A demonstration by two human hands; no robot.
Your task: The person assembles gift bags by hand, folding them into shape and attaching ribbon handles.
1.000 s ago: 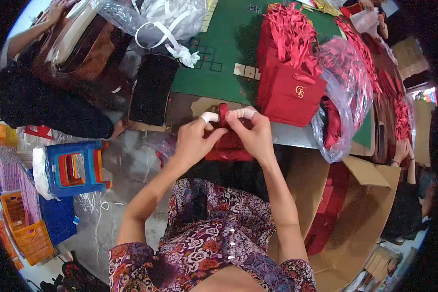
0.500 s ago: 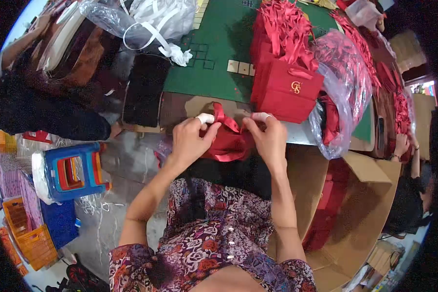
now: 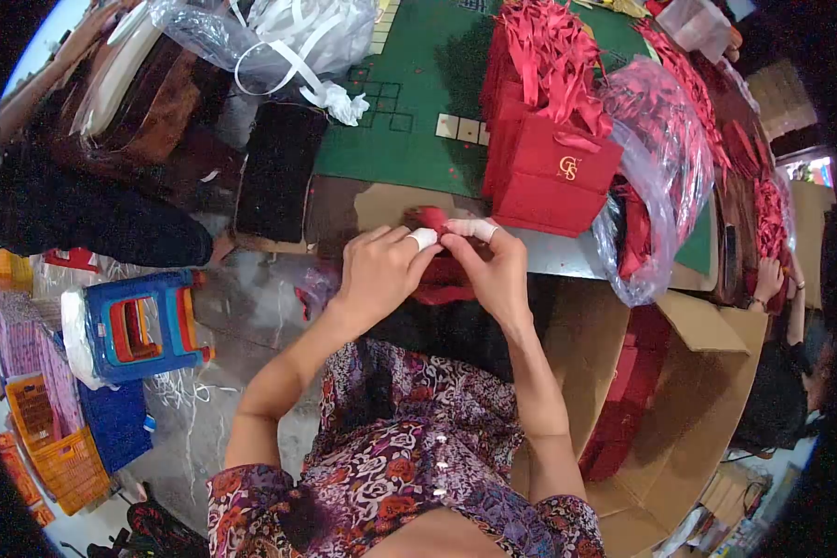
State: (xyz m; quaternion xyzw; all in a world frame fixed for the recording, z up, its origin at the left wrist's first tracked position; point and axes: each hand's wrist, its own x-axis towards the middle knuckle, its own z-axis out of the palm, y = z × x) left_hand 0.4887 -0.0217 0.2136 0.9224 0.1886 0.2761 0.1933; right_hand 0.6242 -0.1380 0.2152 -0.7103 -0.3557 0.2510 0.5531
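Note:
My left hand (image 3: 381, 270) and my right hand (image 3: 495, 270) meet at the table's front edge, fingertips nearly touching. Both pinch a red ribbon (image 3: 431, 219) between thumb and fingers, and white wraps cover some fingertips. Beneath them hangs a red bag (image 3: 442, 282), partly hidden by the hands. Just beyond my right hand stands a stack of red paper bags (image 3: 560, 172) with gold lettering and ribbon handles heaped on top.
A clear plastic bag of red ribbons (image 3: 665, 139) lies at right. An open cardboard box (image 3: 688, 418) holds red bags below. Stacked plastic stools (image 3: 139, 325) are at left, white straps (image 3: 298, 56) at the back. Another person's hand (image 3: 767, 279) shows far right.
My hands have come together from either side of the ribbon. The ribbon's loops, spread out before, are now gathered and mostly covered by my fingers.

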